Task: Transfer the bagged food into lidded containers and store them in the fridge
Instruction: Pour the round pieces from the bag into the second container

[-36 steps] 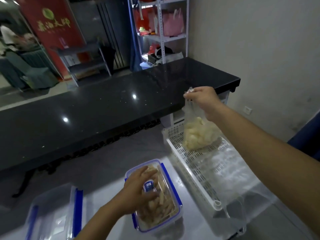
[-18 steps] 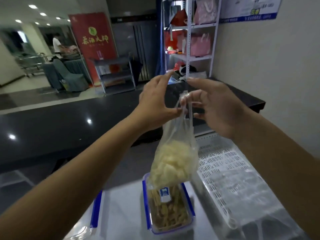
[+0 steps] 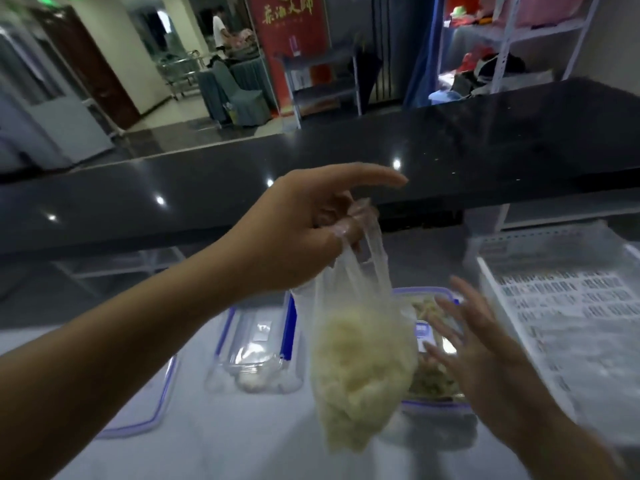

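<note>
Bagged food (image 3: pixel 360 372): a thin clear bag of pale yellow pieces, hanging at lower centre of the frame above the light table (image 3: pixel 242 441), just in front of a filled blue-rimmed container (image 3: pixel 429 355). The left hand (image 3: pixel 311 233), at centre frame, pinches the gathered bag neck between thumb and curled fingers, its index finger pointing toward the right; the forearm runs in from the lower left. The right hand (image 3: pixel 485 355), at lower right, is spread with straight fingers beside the bag and holds nothing. Likely risks: the slippery film may slide out of the one-handed pinch, or the swinging bag may spill pieces onto the table if opened unsupported. A second container (image 3: pixel 256 348) and a loose lid (image 3: pixel 152 403) lie at lower left, a white perforated tray (image 3: pixel 561 306) at right.
</note>
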